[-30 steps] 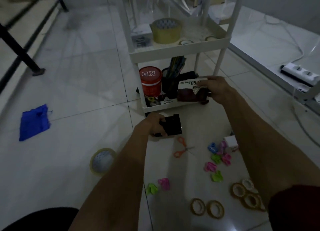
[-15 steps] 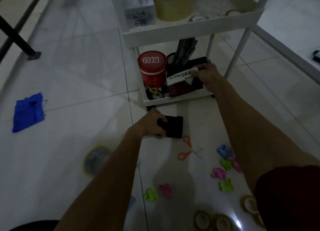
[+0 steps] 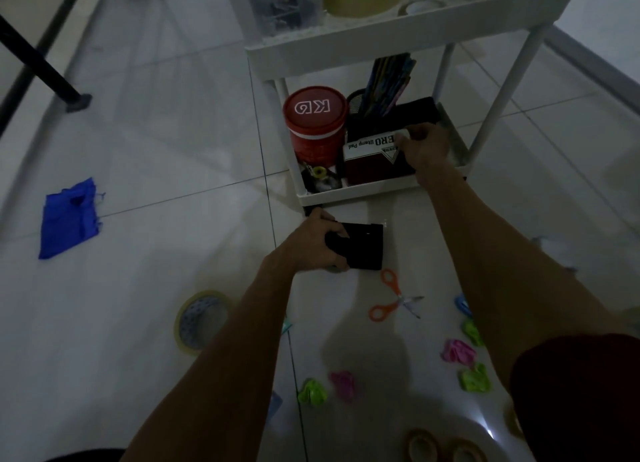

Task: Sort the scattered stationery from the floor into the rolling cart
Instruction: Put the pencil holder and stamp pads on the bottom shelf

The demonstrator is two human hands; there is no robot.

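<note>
**A:** While both hands are busy, which one is inside the rolling cart (image 3: pixel 381 188)?

**B:** The right hand (image 3: pixel 420 146). Its fingers curl over the top right corner of the stamp pad box (image 3: pixel 372 160) and grip it. That box stands on the cart's bottom shelf, against the front rim. It is just right of the red canister (image 3: pixel 315 122) and in front of the mesh pen cup (image 3: pixel 358 103).

**A:** And the left hand?

**B:** The left hand (image 3: pixel 310 246) is down at the floor (image 3: pixel 156 132), just in front of the bottom shelf's front edge and towards its left corner. It grips a black box (image 3: pixel 367 248) by the box's left end, with the fingers wrapped round it. I cannot tell whether that box lies on the tile or is held just clear of it.

**A:** So the two boxes are apart?

**B:** Yes. The shelf's front rim runs between them, one box in each hand.

**A:** What else lies on the floor?

**B:** Orange-handled scissors (image 3: pixel 391 300) lie near the black box's right end, on the side away from the cart, with their blades parted. Pink and green clips (image 3: pixel 457 351) are scattered between and beside the forearms. A tape roll (image 3: pixel 202 319) lies flat just left of the left forearm, and small tape rings (image 3: pixel 423 444) lie closest to the person. A blue cloth (image 3: pixel 69 219) lies well apart to the left.
</note>
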